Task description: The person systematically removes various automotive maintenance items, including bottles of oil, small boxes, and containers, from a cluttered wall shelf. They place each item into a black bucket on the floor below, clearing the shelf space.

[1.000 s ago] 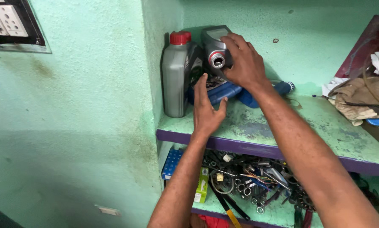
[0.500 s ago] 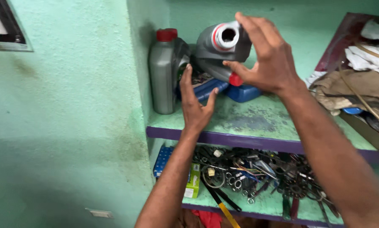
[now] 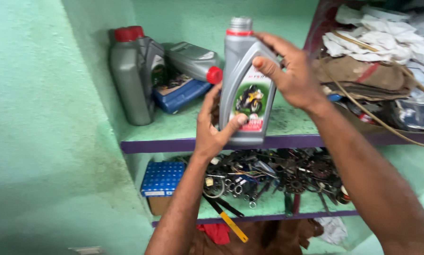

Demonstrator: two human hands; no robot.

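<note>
- The right hand point(image 3: 294, 75) is grasping the grey oil bottle point(image 3: 244, 80) at its upper right side; the left hand point(image 3: 213, 127) is gripping its lower left, thumb across the label.
- The bottle is standing upright in the air, long axis vertical, in front of the upper shelf's purple front edge point(image 3: 145, 144).
- Both hands are touching it, the left lower.
- Its label is showing a green panel with a yellow motorcycle.
- Red-capped grey bottles point(image 3: 131, 71) are occupying the shelf's back left corner.
- A blue dotted box point(image 3: 162, 178) is sitting at the lower shelf's left end.

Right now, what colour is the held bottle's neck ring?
Red, on the grey bottle; head view shows it best.
</note>
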